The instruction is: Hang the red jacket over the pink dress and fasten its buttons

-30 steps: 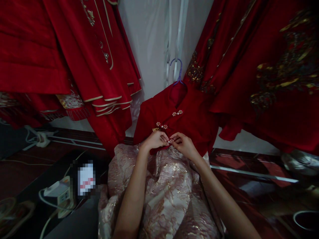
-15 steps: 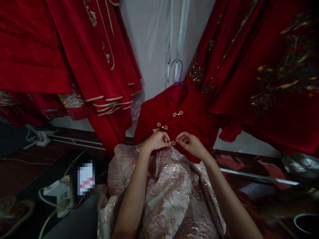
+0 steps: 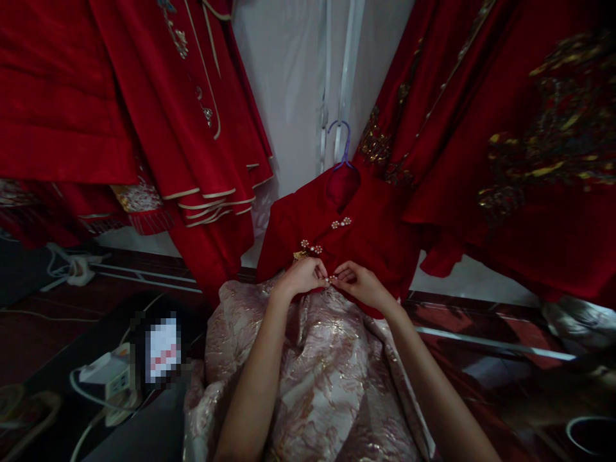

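A red jacket hangs from a purple hanger and spreads toward me. Pearl-beaded flower fasteners sit on its front: an upper one, a middle one and a lower one. My left hand pinches the left end of the lower fastener. Fingers bent, my right hand grips its right end, partly covering it. A gold ornament shows by my left wrist. Shiny pale pink brocade cloth lies beneath both forearms.
Red garments with gold trim hang at the left, and others with gold embroidery at the right. A white power strip with cables and a pixelated patch are at lower left. Metal rack bars run low behind.
My right hand has moved left, closing the gap to the lower fastener, and its fingers now touch it. My left hand keeps its pinch there. The view has shifted slightly.
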Demonstrator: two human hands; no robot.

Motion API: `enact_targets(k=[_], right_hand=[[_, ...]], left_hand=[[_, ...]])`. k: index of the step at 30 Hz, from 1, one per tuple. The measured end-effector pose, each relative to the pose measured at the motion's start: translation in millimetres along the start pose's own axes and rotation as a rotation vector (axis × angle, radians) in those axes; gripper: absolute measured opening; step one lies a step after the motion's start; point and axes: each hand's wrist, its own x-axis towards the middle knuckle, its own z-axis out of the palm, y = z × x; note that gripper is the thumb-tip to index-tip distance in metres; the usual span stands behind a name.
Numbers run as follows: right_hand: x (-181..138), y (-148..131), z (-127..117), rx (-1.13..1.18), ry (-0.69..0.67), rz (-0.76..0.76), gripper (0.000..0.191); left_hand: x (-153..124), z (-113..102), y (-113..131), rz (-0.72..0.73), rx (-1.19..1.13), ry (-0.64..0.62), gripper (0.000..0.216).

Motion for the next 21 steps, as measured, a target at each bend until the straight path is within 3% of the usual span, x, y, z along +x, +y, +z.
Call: enact_targets(k=[10,13,16,18,21], right_hand=[[2,-3,10,0.096,-0.036,-0.027,0.023],[-2,-11,-6,0.110,-0.105,0.012,0.021],[-9,-21,-27,0.184,-0.245,0.043,0.021],[-13,-26,-39,0.225,-0.312,0.050,0.021],[-16,-31,-44,0.256,-0.347,0.038,0.020]], left_hand=[[-1,0,-2,0.047,-0.189,0.000,0.017],[0,-3,-5,-0.146,-0.423,0.011,0.023],[4,-5,-12,-0.367,-0.737,0.220,0.022],[7,-3,-16,-0.357,-0.947,0.362,0.018],[13,3,-19,-0.285,-1.212,0.420,0.015]])
